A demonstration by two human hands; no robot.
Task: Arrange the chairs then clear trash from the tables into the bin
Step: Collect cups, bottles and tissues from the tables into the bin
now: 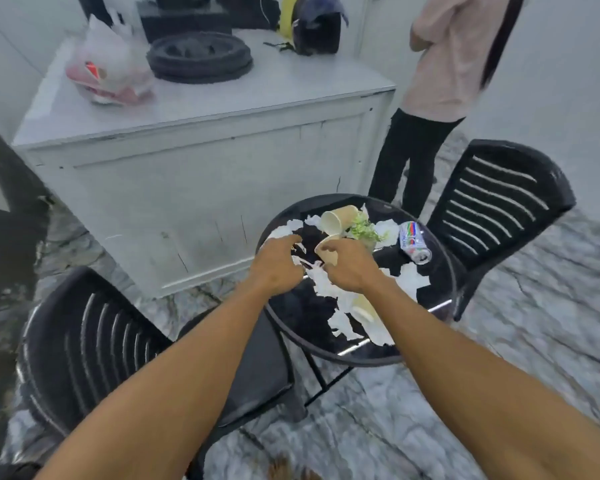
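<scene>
A round black table is littered with torn white paper scraps, paper cups and a crushed drink can. A small green plant stands among the litter. My left hand hovers over the scraps at the table's left edge, fingers curled and apart. My right hand pinches a scrap of paper, next to a tipped cup. One black slatted chair stands at the left of the table, another chair at its far right.
A white counter stands behind the table, bearing a plastic bag, black round trays and a helmet. A person in a pink top stands beside the counter's right end. The floor is grey stone.
</scene>
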